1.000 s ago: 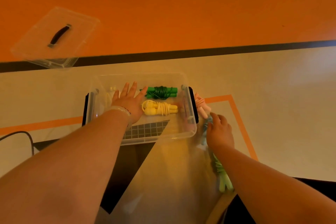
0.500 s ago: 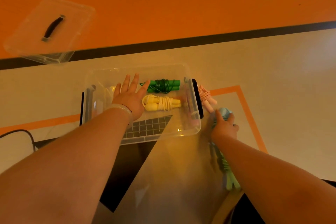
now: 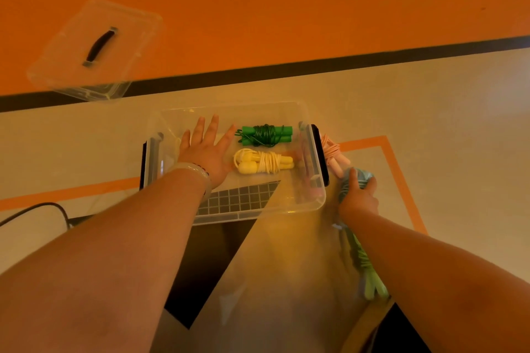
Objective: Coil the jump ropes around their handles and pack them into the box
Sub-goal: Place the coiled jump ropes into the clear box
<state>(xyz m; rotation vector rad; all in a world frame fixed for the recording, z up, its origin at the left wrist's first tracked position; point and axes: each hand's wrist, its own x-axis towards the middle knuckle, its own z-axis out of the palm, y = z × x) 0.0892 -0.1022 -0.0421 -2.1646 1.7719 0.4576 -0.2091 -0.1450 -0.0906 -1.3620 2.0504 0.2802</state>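
A clear plastic box stands on the floor before me. Inside lie a coiled dark green jump rope and a coiled yellow jump rope, side by side. My left hand lies inside the box with fingers spread, just left of both ropes. My right hand grips a light blue coiled jump rope on the floor just right of the box. A pink coiled rope lies beyond it against the box's right end. A light green rope lies under my right forearm.
The box's clear lid with a black handle lies at the far left on the orange floor. A black cable curves at the left. Orange tape lines mark the pale floor to the right.
My right hand has curled round the light blue rope and shifted a little away from the box. My left hand stays spread inside the box.
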